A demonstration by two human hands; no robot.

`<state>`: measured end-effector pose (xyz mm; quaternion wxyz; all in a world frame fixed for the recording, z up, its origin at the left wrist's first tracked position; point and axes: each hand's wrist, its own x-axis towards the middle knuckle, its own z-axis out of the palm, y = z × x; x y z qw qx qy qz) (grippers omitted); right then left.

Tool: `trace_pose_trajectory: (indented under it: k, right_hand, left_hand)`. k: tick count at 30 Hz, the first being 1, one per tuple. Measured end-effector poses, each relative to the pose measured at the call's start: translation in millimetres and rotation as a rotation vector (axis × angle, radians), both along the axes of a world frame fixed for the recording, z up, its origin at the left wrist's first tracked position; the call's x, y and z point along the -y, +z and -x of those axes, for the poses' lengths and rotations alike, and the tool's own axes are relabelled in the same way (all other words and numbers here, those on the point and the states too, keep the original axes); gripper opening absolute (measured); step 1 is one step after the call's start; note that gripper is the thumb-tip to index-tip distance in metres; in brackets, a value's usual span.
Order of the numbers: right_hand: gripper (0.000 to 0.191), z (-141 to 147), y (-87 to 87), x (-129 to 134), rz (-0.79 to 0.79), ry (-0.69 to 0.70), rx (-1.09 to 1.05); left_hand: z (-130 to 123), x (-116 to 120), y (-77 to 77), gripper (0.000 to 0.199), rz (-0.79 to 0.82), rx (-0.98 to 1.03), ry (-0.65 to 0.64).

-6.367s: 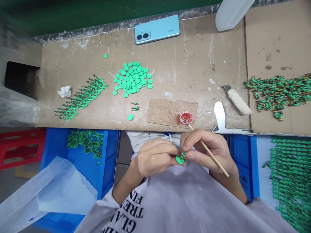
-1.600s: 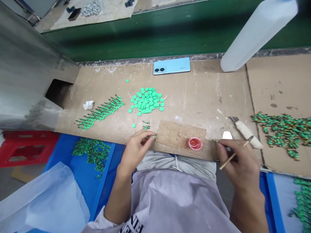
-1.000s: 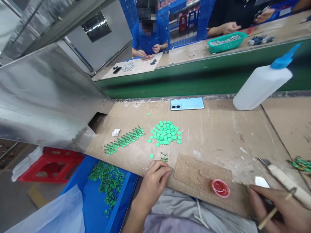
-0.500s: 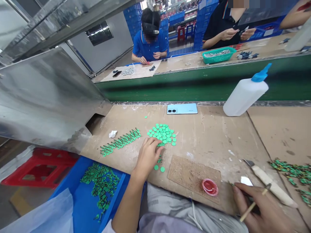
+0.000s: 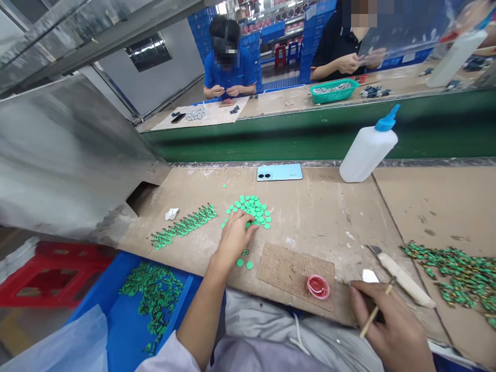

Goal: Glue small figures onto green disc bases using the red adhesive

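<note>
We take the red cup (image 5: 318, 298) as our mark; it stands on the brown board (image 5: 282, 268), toward the near edge of the desk (image 5: 310, 222). Beyond the cup and to its left, our left hand (image 5: 234, 235) is at the near side of the heap of green discs (image 5: 252, 205), thumb and forefinger close to one another; whether they are clamped on a disc we cannot tell. Right of the cup, our right hand (image 5: 387, 315) has its fingers folded round the thin brush (image 5: 370, 320), and a tiny piece (image 5: 346, 282), too small for us to make out, shows at the fingertips on the side toward the cup.

Left of the cup we have two loose discs (image 5: 249, 265), with some small figures (image 5: 245, 252) just beyond them. Farther left of the cup, the slanting rows of green-based pieces (image 5: 182, 227) lie near a crumpled white scrap (image 5: 171, 214). To the right of the cup we find the knife (image 5: 405, 279) and then a heap of green and gold pieces (image 5: 457, 268). Well beyond the cup, the light blue phone (image 5: 281, 172) lies slightly to its left and the white bottle (image 5: 366, 155) stands to its right
</note>
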<state>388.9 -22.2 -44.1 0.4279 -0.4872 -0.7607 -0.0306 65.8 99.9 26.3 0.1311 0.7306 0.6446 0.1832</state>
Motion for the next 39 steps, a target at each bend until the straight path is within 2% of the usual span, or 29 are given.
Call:
trace_pose_trajectory:
  k: [6, 11, 13, 16, 17, 19, 21, 25, 33, 39]
  right_hand:
    - [0.005, 1, 2.7, -1, 0.042, -0.016, -0.038]
    - [0.007, 1, 4.0, 0, 0.08, -0.025, -0.015]
    - [0.006, 2, 4.3, 2, 0.08, -0.044, -0.019]
    - [0.005, 3, 5.4, 3, 0.081, -0.063, -0.025]
    - [0.005, 4, 5.9, 3, 0.083, -0.063, -0.022]
    - [0.004, 4, 7.7, 3, 0.094, -0.069, -0.016]
    - [0.004, 5, 10.3, 3, 0.105, -0.086, -0.017]
    - [0.004, 7, 16.3, 4, 0.146, -0.127, -0.023]
    - [0.004, 9, 20.6, 4, 0.174, -0.15, -0.003]
    - [0.005, 8, 20.4, 5, 0.169, -0.135, -0.001]
  left_hand:
    - [6, -2, 7.3, 0.008, 0.026, 0.104, -0.065]
    - [6, -1, 7.5, 0.01, 0.026, 0.239, -0.041]
    - [0, 9, 10.4, 0.012, 0.029, 0.421, -0.007]
    - [-17, 33, 21.0, 0.03, 0.161, 1.049, 0.051]
    - [-25, 43, 25.3, 0.036, 0.217, 1.193, 0.057]
    - [-41, 61, 33.0, 0.045, 0.312, 1.373, 0.031]
    - [-56, 76, 38.1, 0.044, 0.407, 1.464, -0.002]
    - [-71, 94, 40.4, 0.038, 0.504, 1.534, -0.019]
    - [-75, 105, 48.0, 0.023, 0.463, 1.53, -0.043]
    - [-72, 108, 46.2, 0.029, 0.427, 1.472, -0.01]
